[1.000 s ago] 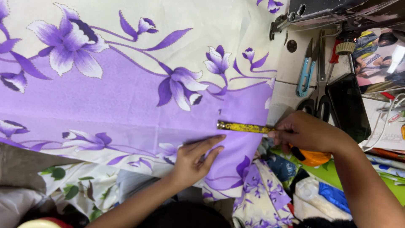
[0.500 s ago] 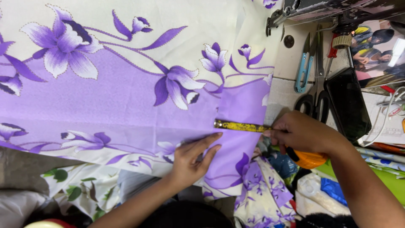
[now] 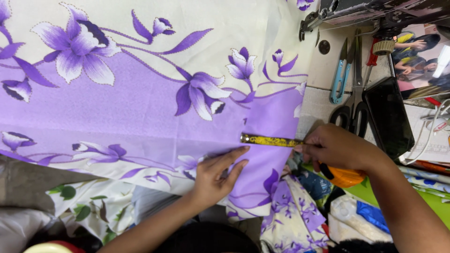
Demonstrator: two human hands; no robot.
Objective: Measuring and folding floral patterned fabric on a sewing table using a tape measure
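Two hands work at the near edge of a purple floral fabric (image 3: 140, 107) spread flat over the counter (image 3: 323, 70). Left hand (image 3: 216, 175): palm down, fingers (image 3: 232, 157) extended and released, gripping nothing; it presses the cloth flat just below the yellow measuring tape (image 3: 269, 140), apparently so the cloth cannot shift while the length is read. Right hand (image 3: 335, 147): fingers clenched in a pinch on the right end of the tape, drawing it taut and level across the solid purple panel, its left end resting on the cloth near a fold line. Beneath this hand sits an orange rounded object (image 3: 344, 177), possibly the tape's case; it is partly hidden, so this cannot be confirmed.

Beside the fabric's right edge, within reach of the right hand, lie black-handled scissors (image 3: 354, 100), a blue-handled thread snipper (image 3: 340, 77) and a dark phone (image 3: 388, 117) lying flat, screen off. A sewing machine (image 3: 375, 11) occupies the top right corner, with a printed picture (image 3: 422, 56) below it. Folded cloth pieces (image 3: 300, 215) in matching floral print, along with blue and green scraps, hang below the counter edge. A second leaf-printed cloth (image 3: 84, 208) lies at lower left, under the purple fabric's border.
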